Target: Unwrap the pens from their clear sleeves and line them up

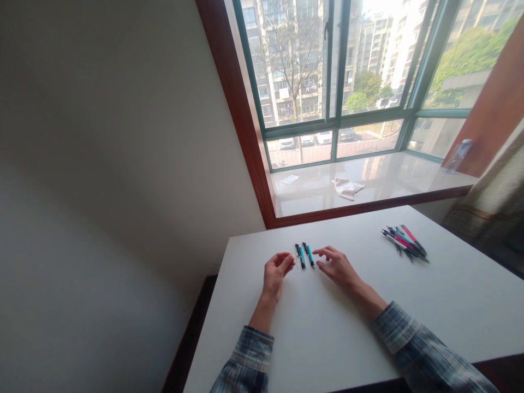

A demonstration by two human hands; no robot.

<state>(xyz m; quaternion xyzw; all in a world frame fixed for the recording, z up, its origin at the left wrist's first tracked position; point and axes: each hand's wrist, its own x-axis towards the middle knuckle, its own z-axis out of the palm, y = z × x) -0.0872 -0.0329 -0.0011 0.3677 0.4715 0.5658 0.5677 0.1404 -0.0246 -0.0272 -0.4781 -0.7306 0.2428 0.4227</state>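
Two blue pens lie side by side on the white table, pointing away from me. My left hand rests just left of them with curled fingers, its fingertips close to the nearer pen; it holds nothing. My right hand hovers just right of the pens, fingers apart and reaching toward them, holding nothing. A pile of several pens, pink, blue and black, lies at the table's far right.
Beyond the table runs a glossy window sill with a crumpled white cloth, a slip of paper and a clear plastic bottle. A bare wall stands on the left. A curtain hangs at right.
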